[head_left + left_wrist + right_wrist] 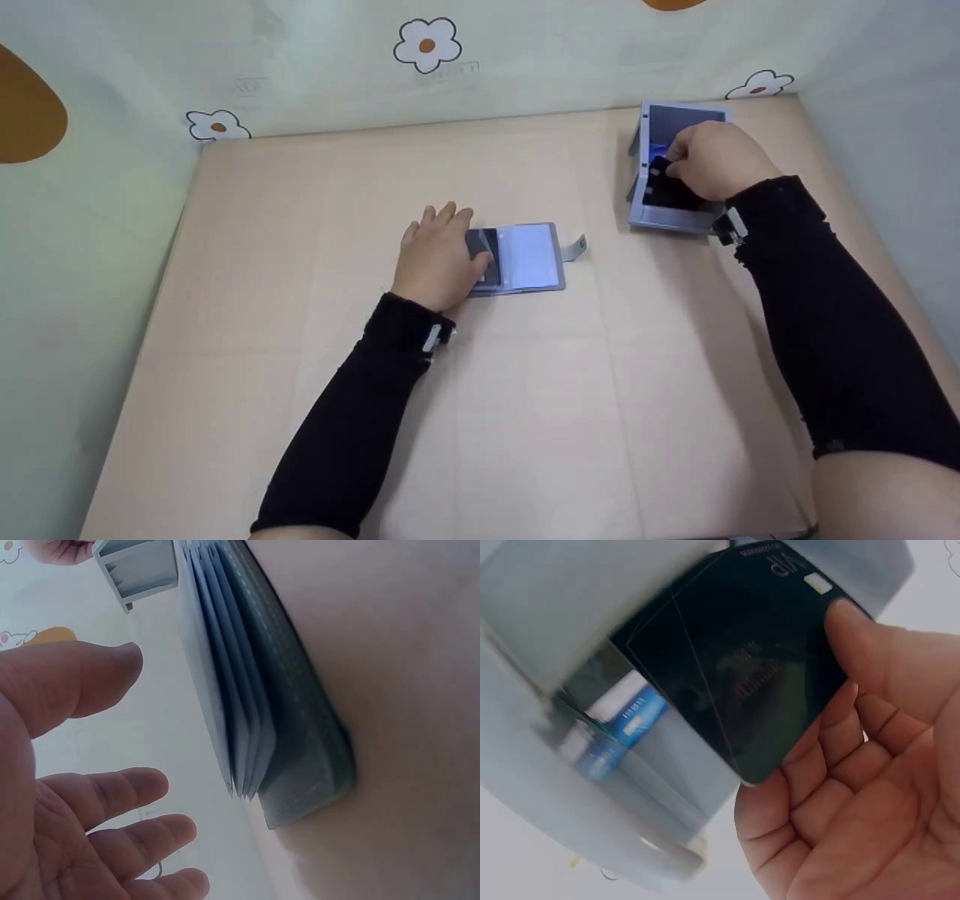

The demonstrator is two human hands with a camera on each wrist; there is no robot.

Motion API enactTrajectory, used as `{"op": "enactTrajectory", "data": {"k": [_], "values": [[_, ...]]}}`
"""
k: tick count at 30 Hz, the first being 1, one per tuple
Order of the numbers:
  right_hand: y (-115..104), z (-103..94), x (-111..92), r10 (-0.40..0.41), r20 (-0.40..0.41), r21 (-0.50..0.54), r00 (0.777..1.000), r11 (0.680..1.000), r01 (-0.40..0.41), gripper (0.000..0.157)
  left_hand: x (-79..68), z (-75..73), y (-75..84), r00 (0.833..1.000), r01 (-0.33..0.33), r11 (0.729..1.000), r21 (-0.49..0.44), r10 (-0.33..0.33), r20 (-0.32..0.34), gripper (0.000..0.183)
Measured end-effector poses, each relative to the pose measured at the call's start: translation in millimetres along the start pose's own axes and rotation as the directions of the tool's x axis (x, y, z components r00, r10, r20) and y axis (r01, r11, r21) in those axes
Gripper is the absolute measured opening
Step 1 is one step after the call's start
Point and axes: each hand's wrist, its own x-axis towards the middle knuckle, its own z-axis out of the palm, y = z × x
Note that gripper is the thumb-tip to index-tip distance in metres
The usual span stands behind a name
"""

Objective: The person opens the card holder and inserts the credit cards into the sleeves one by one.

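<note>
A small grey card holder (531,256) lies spread on the table, its snap strap (574,248) pointing right. Over its left half is my left hand (439,259), with fingers apart and thumb stretched across a dark card in a sleeve. From the left wrist, the holder's several clear sleeves (236,705) fan out beside that hand. At the far right, my right hand (716,157) reaches into a grey box (671,219). Between thumb and fingers it pinches a black card (735,667) with "VIP" lettering and a chip, tilted at the box's opening.
Blue-and-white cards (634,716) lie inside the box, below the black card. A pale cloth covers the table (525,420). Behind it hangs a light backdrop (315,67) with flower prints, which also closes off both sides.
</note>
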Motion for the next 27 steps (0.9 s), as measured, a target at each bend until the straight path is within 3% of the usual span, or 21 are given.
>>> {"op": "enactTrajectory", "data": {"k": [10, 17, 21, 27], "values": [[-19, -17.9, -19, 0.097, -0.191, 0.156, 0.977, 0.985, -0.068, 0.034, -1.8, 0.4, 0.5, 0.999, -0.017, 1.000, -0.006, 0.016, -0.033, 0.071], [-53, -3.9, -30, 0.045, -0.302, 0.263, 0.952, 0.964, 0.038, 0.025, -2.7, 0.2, 2.6, 0.999, -0.022, 1.000, -0.018, 0.022, -0.048, 0.069], [-75, 12.0, -33, -0.005, -0.297, 0.314, 0.955, 0.944, 0.102, 0.019, -3.5, -0.9, 4.9, 0.998, -0.014, 0.999, -0.033, 0.012, -0.054, 0.070], [-99, 40.2, -33, -0.035, -0.238, 0.452, 0.971, 0.880, 0.142, 0.012, -4.4, -2.0, 10.1, 0.998, -0.006, 0.996, -0.089, 0.000, -0.070, 0.070]]}}
